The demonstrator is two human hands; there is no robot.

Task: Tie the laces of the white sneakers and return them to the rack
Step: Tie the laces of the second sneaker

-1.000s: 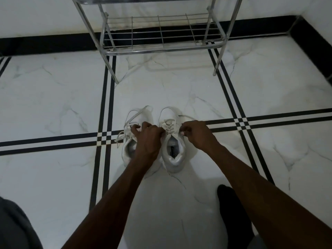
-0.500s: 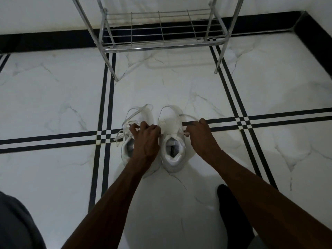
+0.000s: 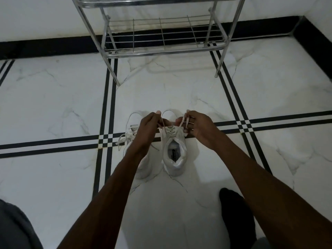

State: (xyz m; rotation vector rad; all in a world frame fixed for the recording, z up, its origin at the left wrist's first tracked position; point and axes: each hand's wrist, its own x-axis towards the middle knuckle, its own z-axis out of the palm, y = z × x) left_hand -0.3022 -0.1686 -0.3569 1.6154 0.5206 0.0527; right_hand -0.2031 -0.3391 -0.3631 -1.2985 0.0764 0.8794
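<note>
Two white sneakers stand side by side on the marble floor, toes pointing away from me. The right sneaker shows its open collar and insole label. The left sneaker is partly hidden under my left forearm, and its laces trail loose to the left. My left hand pinches one lace end of the right sneaker, and my right hand pinches the other. Both lace ends are lifted above the shoe's tongue. The steel shoe rack stands beyond the shoes, its lower shelf bare.
The rack's front legs rest on the floor between me and the wall. A black skirting runs along the wall. My dark-socked foot is at the lower right and grey fabric at the lower left.
Both hands have risen from the shoe's sides and now hold the right sneaker's lace ends up and slightly apart. The view has shifted closer to the rack.
</note>
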